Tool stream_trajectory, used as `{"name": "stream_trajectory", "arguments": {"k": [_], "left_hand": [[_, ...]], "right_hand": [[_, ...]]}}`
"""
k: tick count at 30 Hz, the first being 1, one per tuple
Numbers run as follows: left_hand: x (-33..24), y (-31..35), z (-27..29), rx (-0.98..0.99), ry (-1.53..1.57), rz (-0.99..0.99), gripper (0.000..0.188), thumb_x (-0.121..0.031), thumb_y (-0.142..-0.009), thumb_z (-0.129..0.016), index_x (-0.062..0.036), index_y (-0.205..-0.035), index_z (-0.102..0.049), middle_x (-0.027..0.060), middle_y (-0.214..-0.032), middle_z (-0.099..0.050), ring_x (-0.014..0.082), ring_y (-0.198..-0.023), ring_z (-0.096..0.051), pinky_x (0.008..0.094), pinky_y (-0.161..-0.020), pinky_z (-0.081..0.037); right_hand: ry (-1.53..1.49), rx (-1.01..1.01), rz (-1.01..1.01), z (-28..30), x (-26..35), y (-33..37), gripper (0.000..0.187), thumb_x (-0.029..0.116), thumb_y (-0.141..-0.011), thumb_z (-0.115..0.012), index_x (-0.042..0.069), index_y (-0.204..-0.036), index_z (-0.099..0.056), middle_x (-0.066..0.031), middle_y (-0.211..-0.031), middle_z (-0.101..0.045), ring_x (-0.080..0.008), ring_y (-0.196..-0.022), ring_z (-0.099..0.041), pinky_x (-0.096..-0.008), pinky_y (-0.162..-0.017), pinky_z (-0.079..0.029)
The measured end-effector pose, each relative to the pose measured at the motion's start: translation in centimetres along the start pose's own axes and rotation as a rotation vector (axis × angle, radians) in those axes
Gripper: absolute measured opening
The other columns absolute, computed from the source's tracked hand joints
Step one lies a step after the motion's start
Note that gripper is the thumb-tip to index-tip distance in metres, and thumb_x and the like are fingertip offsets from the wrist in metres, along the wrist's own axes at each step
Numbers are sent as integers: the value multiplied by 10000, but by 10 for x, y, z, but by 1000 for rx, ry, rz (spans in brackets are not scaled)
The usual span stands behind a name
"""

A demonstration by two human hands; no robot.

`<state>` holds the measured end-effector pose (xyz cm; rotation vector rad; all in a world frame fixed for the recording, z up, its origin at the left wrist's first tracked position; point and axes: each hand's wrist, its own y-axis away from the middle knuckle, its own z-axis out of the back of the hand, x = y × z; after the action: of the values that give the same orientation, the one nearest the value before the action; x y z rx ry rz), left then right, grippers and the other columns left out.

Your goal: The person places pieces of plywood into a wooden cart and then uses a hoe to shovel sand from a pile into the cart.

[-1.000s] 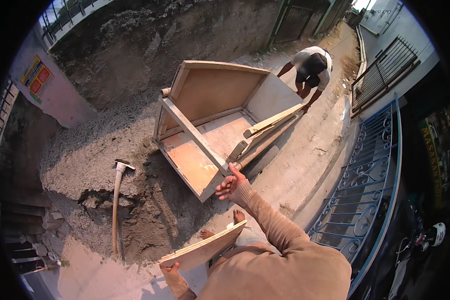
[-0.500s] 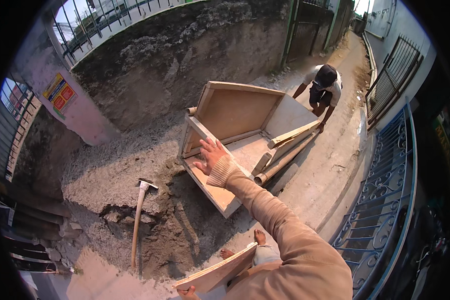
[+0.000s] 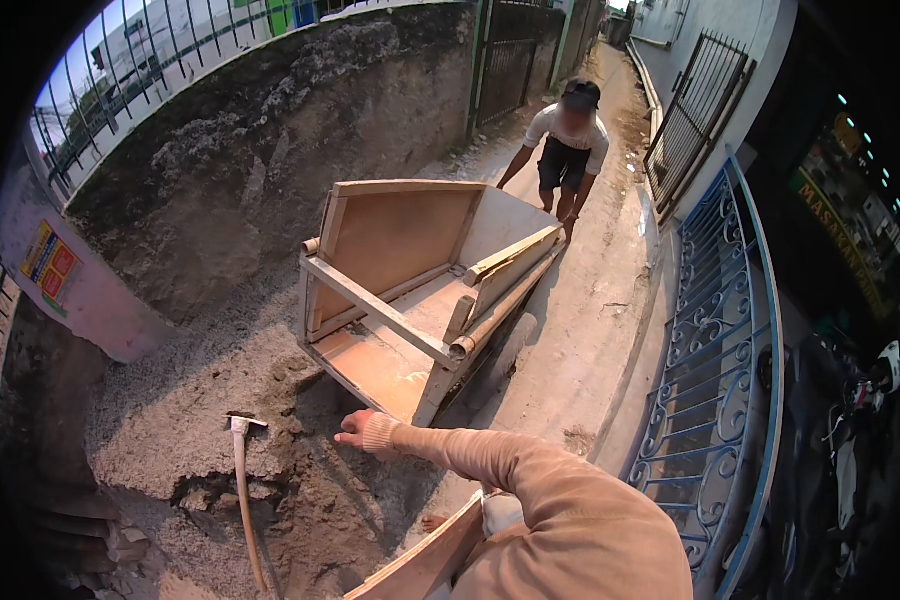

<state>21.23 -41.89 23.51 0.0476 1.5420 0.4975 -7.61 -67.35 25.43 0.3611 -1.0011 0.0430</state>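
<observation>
My right hand reaches across from the lower right, over the sand pile. Its fingers are loosely apart with nothing between them. Just beyond it lies the near corner of a wooden-sided cart, which has a crossbar and round poles along its side. At the cart's far end a co-worker bends with both arms lowered to it. A flat wooden board stands beside my body at the lower edge. My left hand is out of view.
A hoe-like tool with a wooden handle leans on the pile. A rough wall runs along the left, and a blue metal railing curves along the right. The concrete lane stretches away behind the co-worker.
My right hand has drawn back from over the cart's crossbar toward me. The co-worker stands a bit straighter. My left hand, earlier seen on the board's edge, has left the view.
</observation>
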Motion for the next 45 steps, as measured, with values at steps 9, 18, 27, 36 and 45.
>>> {"name": "stream_trajectory", "arguments": {"k": [9, 18, 27, 36, 45], "left_hand": [[-8, -8, -34, 117, -24, 21, 650, -92, -666, -807, 3, -1228, -495, 82, -1102, -594, 205, -994, -550, 334, -916, -414], [-12, 6, -45, 129, -17, 34, 614, -86, -657, -810, 4, -1190, -518, 75, -1066, -603, 198, -955, -560, 333, -886, -430], [-13, 27, -49, 111, 20, 49, 579, -80, -648, -814, 5, -1152, -541, 69, -1030, -611, 192, -917, -570, 331, -856, -447], [-17, 33, -28, -13, 52, 67, 544, -74, -639, -817, 5, -1114, -564, 62, -994, -620, 185, -878, -581, 330, -825, -463], [-28, -18, -50, -184, 54, 1, 315, -78, -638, -808, -3, -898, -647, 43, -834, -618, 164, -801, -574, 306, -766, -445]], "right_hand": [[-1414, -61, -554, 33, -121, 36, 263, 293, -961, -576, 75, -833, -506, -1, -583, -487, -116, -447, -417, -292, -426, -340], [-1240, -518, -722, 54, -164, 83, 721, 554, -812, -687, 34, -1264, -474, -188, -1152, -535, -311, -960, -553, -460, -774, -484], [-1237, -878, -534, 82, -242, 35, 1090, 783, -652, -663, 31, -1392, -391, -191, -1370, -460, -332, -1241, -456, -519, -1004, -377], [-597, -858, -915, 55, -273, -47, 909, 526, -895, -488, -66, -1446, -73, -369, -1405, -354, -489, -1271, -425, -511, -1028, -396], [-416, -1214, -1327, 77, -268, -123, 678, 302, -826, -642, 0, -1288, -247, -313, -1190, -526, -439, -1062, -600, -497, -861, -520]]}}
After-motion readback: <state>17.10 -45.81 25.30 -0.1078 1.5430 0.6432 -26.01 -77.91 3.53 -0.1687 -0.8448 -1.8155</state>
